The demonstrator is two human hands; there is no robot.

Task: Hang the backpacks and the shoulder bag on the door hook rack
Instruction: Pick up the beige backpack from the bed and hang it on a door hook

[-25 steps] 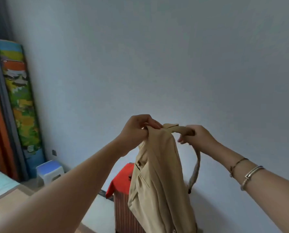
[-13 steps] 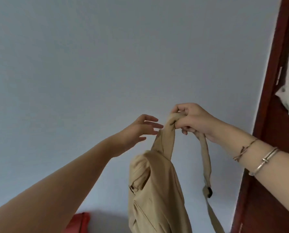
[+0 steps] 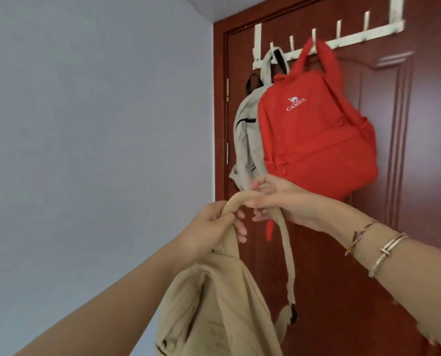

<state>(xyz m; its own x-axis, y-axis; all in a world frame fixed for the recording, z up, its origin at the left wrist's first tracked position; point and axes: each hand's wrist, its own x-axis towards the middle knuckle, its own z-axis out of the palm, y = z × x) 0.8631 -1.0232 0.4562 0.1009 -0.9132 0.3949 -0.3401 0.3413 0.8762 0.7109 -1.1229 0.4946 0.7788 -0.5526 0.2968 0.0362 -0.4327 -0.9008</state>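
Head view, approach to the door (image 3: 407, 176). I have the tan backpack (image 3: 214, 304) hanging below both hands, well short of the white door hook rack (image 3: 342, 42) mounted over the door's top edge. My left hand (image 3: 211, 227) is closed around the near end of the padded strap loop (image 3: 242, 197), and my right hand (image 3: 281, 199) is pinched shut on the same loop just beside it, so the arch of strap between them is short. On the rack, a red backpack (image 3: 314, 140) hangs by its top handle, and a pale grey bag (image 3: 247, 140) hangs to its left, partly behind it. Several bare pegs remain to the right of the red bag. Risks, as I judge them: the loop between my hands may be too narrow to drop over a peg; the soft body may swing into the red bag and lift its handle off; a strap seated only on a peg tip could slip free once I let go.
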